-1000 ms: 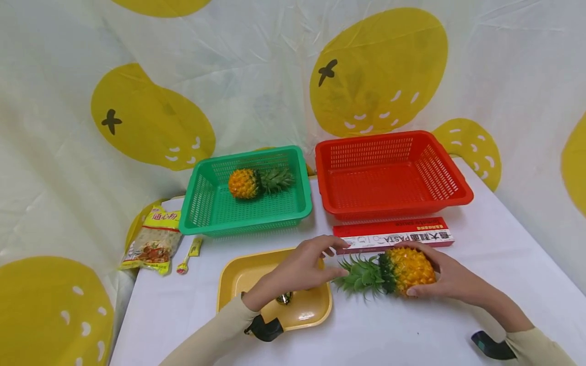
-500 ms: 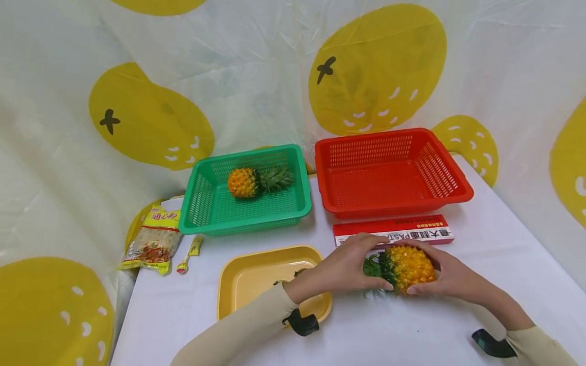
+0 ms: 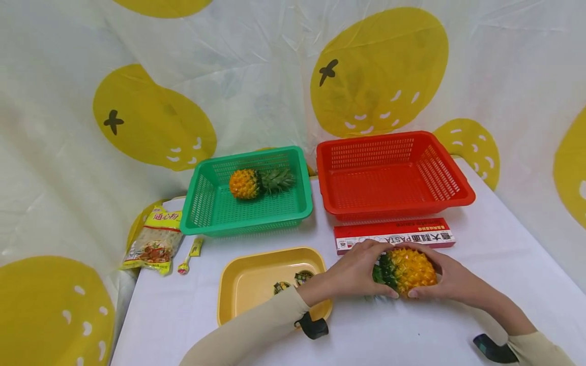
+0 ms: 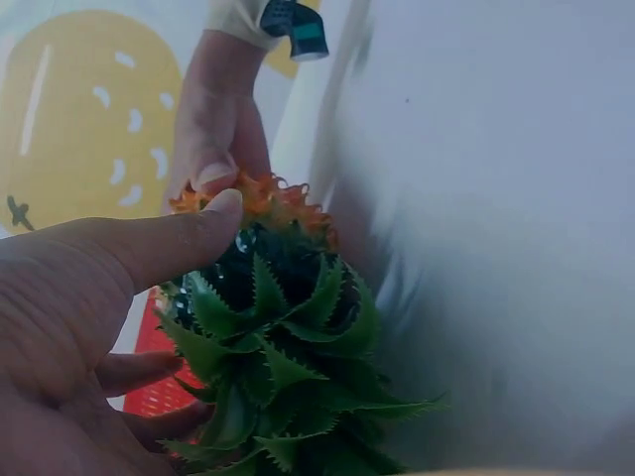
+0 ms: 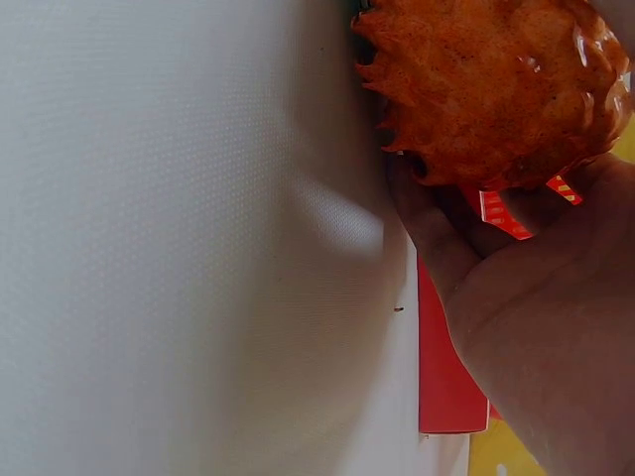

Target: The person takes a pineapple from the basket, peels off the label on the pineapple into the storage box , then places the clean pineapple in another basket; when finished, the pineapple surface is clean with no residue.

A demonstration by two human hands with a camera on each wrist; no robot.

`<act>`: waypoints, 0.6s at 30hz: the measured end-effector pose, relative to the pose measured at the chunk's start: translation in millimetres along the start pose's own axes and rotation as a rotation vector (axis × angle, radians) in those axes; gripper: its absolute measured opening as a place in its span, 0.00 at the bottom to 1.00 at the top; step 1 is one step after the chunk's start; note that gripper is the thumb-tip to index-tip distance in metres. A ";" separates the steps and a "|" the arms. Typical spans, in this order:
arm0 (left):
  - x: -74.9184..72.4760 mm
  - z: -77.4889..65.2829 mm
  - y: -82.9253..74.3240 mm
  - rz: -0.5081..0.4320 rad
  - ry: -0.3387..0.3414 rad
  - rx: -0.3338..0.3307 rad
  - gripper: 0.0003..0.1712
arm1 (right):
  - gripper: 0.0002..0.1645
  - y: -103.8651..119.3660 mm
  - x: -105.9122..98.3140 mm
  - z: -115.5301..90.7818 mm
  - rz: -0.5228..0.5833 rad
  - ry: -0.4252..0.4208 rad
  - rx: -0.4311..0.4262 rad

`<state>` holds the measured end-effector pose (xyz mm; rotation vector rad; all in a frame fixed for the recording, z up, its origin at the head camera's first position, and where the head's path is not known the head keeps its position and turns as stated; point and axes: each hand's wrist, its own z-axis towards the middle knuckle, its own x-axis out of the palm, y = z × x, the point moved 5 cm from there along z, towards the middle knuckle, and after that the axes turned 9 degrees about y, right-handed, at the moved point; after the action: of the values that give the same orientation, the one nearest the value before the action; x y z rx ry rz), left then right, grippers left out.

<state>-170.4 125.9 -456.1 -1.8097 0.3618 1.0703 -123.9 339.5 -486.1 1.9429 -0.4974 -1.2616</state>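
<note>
A yellow-orange pineapple (image 3: 413, 269) lies on its side on the white table, its green leaves (image 4: 273, 367) pointing left. My right hand (image 3: 450, 274) grips the fruit's rounded end, fingers along the far side and thumb on the near side. Around the leafy end, where it joins the fruit, my left hand (image 3: 357, 272) holds with its thumb near the right thumb. In the head view the left hand covers most of the leaves. The right wrist view shows fingers (image 5: 442, 243) of the right hand against the bumpy skin.
Just behind the pineapple lies a red pasta box (image 3: 393, 234). A red basket (image 3: 393, 208) and a green basket (image 3: 247, 227) holding another pineapple (image 3: 244, 184) stand at the back. A yellow tray (image 3: 242, 272), a lollipop (image 3: 184, 265) and a food bag (image 3: 155, 241) are leftward.
My left hand has moved right from above the tray and leaf tips to take hold of the pineapple's leafy end. The right hand keeps its grip, and the pineapple stays in place.
</note>
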 end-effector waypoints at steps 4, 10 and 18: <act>4.3 1.2 1.7 0.021 0.002 -0.009 0.54 | 0.61 -1.3 0.5 0.5 0.000 -0.003 -0.012; 9.8 4.3 0.2 0.058 0.001 -0.020 0.54 | 0.61 -0.6 1.0 0.1 -0.003 -0.008 -0.030; 13.4 8.0 -3.5 0.113 -0.005 -0.053 0.56 | 0.62 2.1 0.7 -0.6 -0.014 -0.013 -0.047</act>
<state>-164.5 137.1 -465.9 -1.8515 0.4405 1.1723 -122.9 337.9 -484.7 1.9031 -0.4578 -1.2843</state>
